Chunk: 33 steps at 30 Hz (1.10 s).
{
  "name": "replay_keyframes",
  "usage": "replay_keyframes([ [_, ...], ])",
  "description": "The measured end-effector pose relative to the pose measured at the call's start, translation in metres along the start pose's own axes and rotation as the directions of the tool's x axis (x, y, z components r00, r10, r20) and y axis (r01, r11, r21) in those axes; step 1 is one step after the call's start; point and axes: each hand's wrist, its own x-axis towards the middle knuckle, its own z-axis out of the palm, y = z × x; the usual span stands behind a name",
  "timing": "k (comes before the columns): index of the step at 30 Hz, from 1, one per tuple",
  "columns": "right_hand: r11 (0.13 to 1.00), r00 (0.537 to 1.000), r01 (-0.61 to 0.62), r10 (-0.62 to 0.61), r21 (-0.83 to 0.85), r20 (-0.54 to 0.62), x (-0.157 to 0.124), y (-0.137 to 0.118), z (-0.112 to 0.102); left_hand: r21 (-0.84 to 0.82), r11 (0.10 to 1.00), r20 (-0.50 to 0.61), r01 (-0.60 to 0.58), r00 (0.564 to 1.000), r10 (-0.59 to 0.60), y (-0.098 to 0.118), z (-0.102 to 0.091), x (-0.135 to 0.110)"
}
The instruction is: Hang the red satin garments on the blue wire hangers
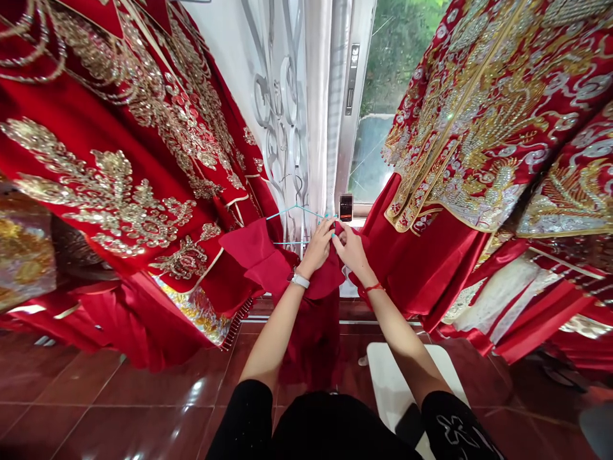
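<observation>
Left hand (318, 248) and right hand (352, 252) close together, fingers pinched on plain red satin garment (268, 255) at the end of a pale blue wire hanger (292, 210). Garment hangs at chest height before the window (383, 128), between gold-embroidered red gowns (119, 160).

We record a glossy, dark red tiled floor (119, 409). One white rectangular mat (389, 383) lies flat on it, its far end just short of the window wall.
</observation>
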Motion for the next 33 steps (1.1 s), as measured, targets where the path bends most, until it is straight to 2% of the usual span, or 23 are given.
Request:
replay_keyframes([
  [2, 0.999, 0.997, -0.016, 0.013, 0.047, 0.076, -0.011, 0.006, 0.004, -0.073, 0.997, -0.071, 0.014, 0.997, -0.02, 0.002, -0.001, 0.0],
  [4, 1.0, 0.996, -0.015, 0.015, -0.005, 0.082, -0.016, 0.012, 0.003, -0.118, 0.99, -0.194, 0.08, 0.976, -0.102, 0.009, -0.003, -0.003],
  [6, 0.988, 1.0, 0.011, -0.009, -0.153, 0.017, -0.013, 0.018, -0.004, -0.135, 0.971, -0.359, 0.199, 0.903, -0.235, 0.017, -0.006, -0.011],
  [8, 0.955, 0.998, 0.029, -0.043, -0.296, -0.042, -0.002, 0.024, -0.014, -0.13, 0.939, -0.464, 0.32, 0.817, -0.343, 0.022, -0.01, -0.026],
  [9, 0.943, 0.997, 0.044, -0.06, -0.33, -0.038, 0.006, 0.027, -0.018, -0.125, 0.922, -0.467, 0.366, 0.798, -0.38, 0.024, -0.011, -0.035],
  [10, 0.942, 0.997, 0.07, -0.076, -0.328, -0.007, 0.014, 0.03, -0.021, -0.117, 0.907, -0.428, 0.404, 0.804, -0.413, 0.024, -0.013, -0.045],
  [11, 0.95, 0.994, 0.103, -0.094, -0.293, 0.047, 0.022, 0.033, -0.023, -0.107, 0.895, -0.348, 0.433, 0.827, -0.442, 0.024, -0.013, -0.055],
  [13, 0.97, 0.976, 0.164, -0.134, -0.18, 0.17, 0.038, 0.037, -0.021, -0.095, 0.87, -0.109, 0.484, 0.863, -0.493, 0.021, -0.011, -0.073],
  [15, 0.977, 0.961, 0.177, -0.146, -0.118, 0.234, 0.049, 0.038, -0.015, -0.111, 0.84, 0.093, 0.531, 0.847, -0.523, 0.015, -0.006, -0.086],
  [16, 0.977, 0.963, 0.169, -0.136, -0.128, 0.234, 0.052, 0.038, -0.012, -0.136, 0.823, 0.136, 0.551, 0.833, -0.536, 0.013, -0.003, -0.09],
  [17, 0.975, 0.969, 0.154, -0.117, -0.16, 0.217, 0.054, 0.036, -0.009, -0.172, 0.804, 0.132, 0.57, 0.822, -0.554, 0.01, -0.001, -0.094],
  [21, 0.935, 0.992, 0.065, -0.023, -0.349, 0.122, 0.051, 0.026, -0.009, -0.305, 0.75, -0.038, 0.587, 0.779, -0.626, 0.006, 0.0, -0.098],
  [23, 0.916, 0.993, 0.048, -0.003, -0.398, 0.114, 0.047, 0.022, -0.013, -0.293, 0.763, -0.057, 0.576, 0.786, -0.615, 0.007, -0.003, -0.093],
  [27, 0.935, 0.985, 0.082, -0.023, -0.345, 0.173, 0.044, 0.019, -0.022, -0.27, 0.814, -0.073, 0.514, 0.832, -0.549, 0.01, -0.001, -0.07],
  [31, 0.966, 0.976, 0.108, -0.058, -0.236, 0.209, 0.044, 0.02, -0.029, -0.3, 0.789, -0.066, 0.536, 0.814, -0.578, 0.022, 0.008, -0.049],
  [33, 0.975, 0.976, 0.107, -0.066, -0.192, 0.208, 0.042, 0.021, -0.032, -0.252, 0.837, -0.115, 0.486, 0.843, -0.525, 0.034, 0.001, -0.049],
])
